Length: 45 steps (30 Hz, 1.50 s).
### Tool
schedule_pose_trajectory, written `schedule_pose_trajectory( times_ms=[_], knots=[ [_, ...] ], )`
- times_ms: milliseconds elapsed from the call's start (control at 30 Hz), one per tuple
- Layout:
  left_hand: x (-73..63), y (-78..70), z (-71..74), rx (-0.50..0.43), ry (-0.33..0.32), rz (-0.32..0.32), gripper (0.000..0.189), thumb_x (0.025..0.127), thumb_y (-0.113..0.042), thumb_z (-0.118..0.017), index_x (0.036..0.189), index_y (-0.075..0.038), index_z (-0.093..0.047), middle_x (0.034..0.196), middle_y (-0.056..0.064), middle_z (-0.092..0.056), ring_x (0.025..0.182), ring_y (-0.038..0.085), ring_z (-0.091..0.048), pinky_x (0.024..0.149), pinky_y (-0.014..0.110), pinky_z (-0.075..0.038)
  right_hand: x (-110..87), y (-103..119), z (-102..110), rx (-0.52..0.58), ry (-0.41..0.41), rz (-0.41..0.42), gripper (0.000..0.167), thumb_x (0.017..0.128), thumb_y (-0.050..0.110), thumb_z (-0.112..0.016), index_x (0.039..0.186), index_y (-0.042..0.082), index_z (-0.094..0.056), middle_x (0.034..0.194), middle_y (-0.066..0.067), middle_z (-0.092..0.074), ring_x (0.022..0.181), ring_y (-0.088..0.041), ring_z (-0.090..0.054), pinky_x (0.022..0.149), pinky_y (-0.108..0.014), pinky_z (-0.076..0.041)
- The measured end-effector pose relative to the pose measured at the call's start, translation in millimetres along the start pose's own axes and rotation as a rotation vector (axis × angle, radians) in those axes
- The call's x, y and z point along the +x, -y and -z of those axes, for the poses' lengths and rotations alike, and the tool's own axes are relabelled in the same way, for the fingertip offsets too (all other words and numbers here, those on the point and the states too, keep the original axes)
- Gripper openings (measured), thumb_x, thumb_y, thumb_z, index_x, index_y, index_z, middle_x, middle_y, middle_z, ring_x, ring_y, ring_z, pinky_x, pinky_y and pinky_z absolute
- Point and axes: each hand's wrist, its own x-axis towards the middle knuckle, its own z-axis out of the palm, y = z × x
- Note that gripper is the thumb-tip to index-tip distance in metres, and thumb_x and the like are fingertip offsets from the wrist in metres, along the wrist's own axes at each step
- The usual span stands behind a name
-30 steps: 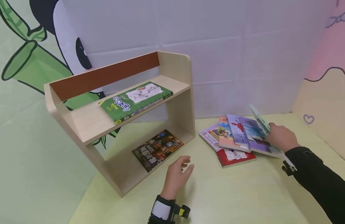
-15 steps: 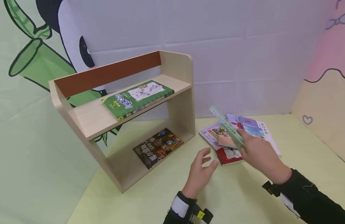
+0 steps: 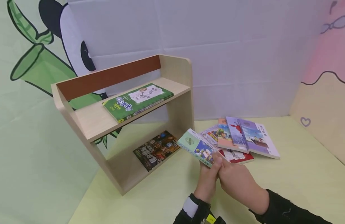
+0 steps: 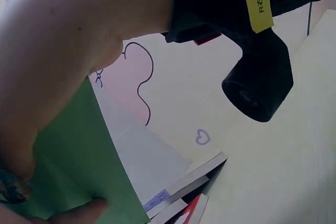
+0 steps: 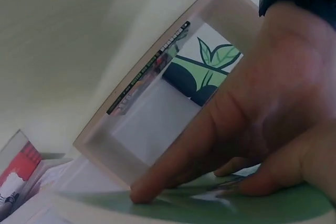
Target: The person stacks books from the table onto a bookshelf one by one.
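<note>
A light green paperback book (image 3: 195, 145) with a colourful picture on its cover is held in front of the bookshelf's right end, above the table. My left hand (image 3: 207, 182) grips its near end, thumb on top and fingers hidden below. The right hand (image 3: 239, 183) also grips that end, close against the left. In the left wrist view a plain green face of the book (image 4: 79, 150) shows with fingertips on it. The right wrist view has fingers lying along the green book (image 5: 173, 205).
A two-tier wooden bookshelf (image 3: 179, 109) stands at left. On its upper tier lies a green book (image 3: 139, 101), on the lower a dark book (image 3: 157, 149). Several books lie in an overlapping pile on the right, including a purple one (image 3: 257, 137) and a red one (image 3: 239, 157).
My right hand has brought the light green book leftward from the pile and turned its cover upward. The left hand has moved right and taken hold of it too.
</note>
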Motion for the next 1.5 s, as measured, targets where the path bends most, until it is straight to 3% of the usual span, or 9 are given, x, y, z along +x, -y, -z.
schedule_pose_trajectory(
  times_ms=[200,367,467,600,767,933,1033,1300,1500],
  knots=[
    [-4.6,-1.5,10.0,-0.075,0.003,-0.028,0.072,0.091,-0.023,-0.061,0.152,-0.022,-0.023,0.144,0.010,-0.045,0.122,0.026,-0.053,0.097,0.032,-0.048,-4.9,5.3,1.0,0.021,-0.025,0.100,0.050,0.077,0.027,-0.077,0.117,-0.002,-0.067,0.118,-0.017,-0.067,0.088,-0.027,-0.071,0.048,-0.033,-0.053],
    [-6.0,-6.3,29.0,-0.072,0.142,-0.075,0.065,0.091,-0.018,-0.058,0.149,-0.011,-0.029,0.132,0.009,-0.055,0.111,0.016,-0.059,0.092,0.027,-0.051,-10.7,-3.4,14.7,0.174,-0.028,0.107,0.054,0.081,0.042,-0.075,0.119,0.004,-0.066,0.116,-0.012,-0.069,0.074,-0.016,-0.068,0.051,-0.027,-0.051],
    [-4.8,-10.0,37.3,-0.072,0.257,-0.105,0.061,0.090,-0.013,-0.056,0.146,-0.007,-0.033,0.128,0.005,-0.059,0.110,0.014,-0.060,0.092,0.028,-0.050,-11.6,-18.0,19.1,0.288,-0.074,0.026,0.051,0.084,0.038,-0.074,0.123,0.007,-0.063,0.117,-0.010,-0.068,0.075,-0.015,-0.065,0.058,-0.029,-0.051],
    [-4.8,-14.7,43.8,-0.127,0.362,-0.103,0.056,0.087,-0.007,-0.054,0.141,-0.014,-0.041,0.126,-0.001,-0.062,0.111,0.013,-0.062,0.094,0.029,-0.050,-10.5,-41.5,18.2,0.458,-0.035,-0.176,0.054,0.090,0.026,-0.070,0.135,0.003,-0.051,0.132,-0.017,-0.057,0.106,-0.030,-0.059,0.084,-0.048,-0.052],
    [-7.7,-17.4,48.3,-0.203,0.508,-0.094,0.058,0.085,-0.001,-0.050,0.141,-0.016,-0.044,0.126,0.000,-0.063,0.111,0.015,-0.063,0.094,0.031,-0.050,-17.1,-58.4,10.8,1.028,0.152,-0.334,0.061,0.102,0.022,-0.051,0.150,0.000,-0.021,0.135,-0.027,-0.046,0.097,-0.027,-0.062,0.072,-0.041,-0.057],
    [-8.3,-17.9,51.5,-0.211,0.639,-0.063,0.058,0.084,-0.001,-0.048,0.141,-0.014,-0.044,0.126,0.000,-0.063,0.112,0.014,-0.062,0.094,0.030,-0.050,-27.6,-58.2,0.6,1.658,0.349,-0.414,0.066,0.107,0.027,-0.031,0.152,0.007,0.012,0.111,-0.011,-0.063,0.083,-0.027,-0.071,0.065,-0.044,-0.058],
    [-8.3,-19.0,54.0,-0.167,0.613,-0.052,0.056,0.084,-0.001,-0.049,0.139,-0.014,-0.045,0.122,-0.001,-0.065,0.107,0.013,-0.064,0.091,0.029,-0.052,-31.1,-52.4,-4.7,1.726,0.380,-0.450,0.070,0.107,0.025,-0.036,0.152,0.010,0.015,0.103,-0.004,-0.068,0.083,-0.028,-0.072,0.065,-0.047,-0.058],
    [-7.9,-24.1,64.4,-0.013,0.374,-0.022,0.045,0.091,-0.008,-0.053,0.136,-0.006,-0.045,0.114,0.000,-0.068,0.098,0.013,-0.067,0.085,0.029,-0.054,-32.2,-39.3,-10.0,1.702,0.313,-0.457,0.073,0.100,0.009,-0.052,0.152,0.007,-0.001,0.103,-0.007,-0.070,0.082,-0.033,-0.072,0.064,-0.049,-0.057],
    [-4.1,-38.7,86.9,0.007,0.193,-0.039,0.055,0.096,-0.022,-0.048,0.145,-0.006,-0.029,0.119,-0.003,-0.059,0.104,0.010,-0.061,0.088,0.028,-0.050,-33.7,-48.0,-2.7,1.654,0.384,-0.398,0.073,0.098,0.008,-0.055,0.152,0.003,-0.005,0.105,-0.012,-0.069,0.081,-0.036,-0.071,0.062,-0.053,-0.056]
  ],
)
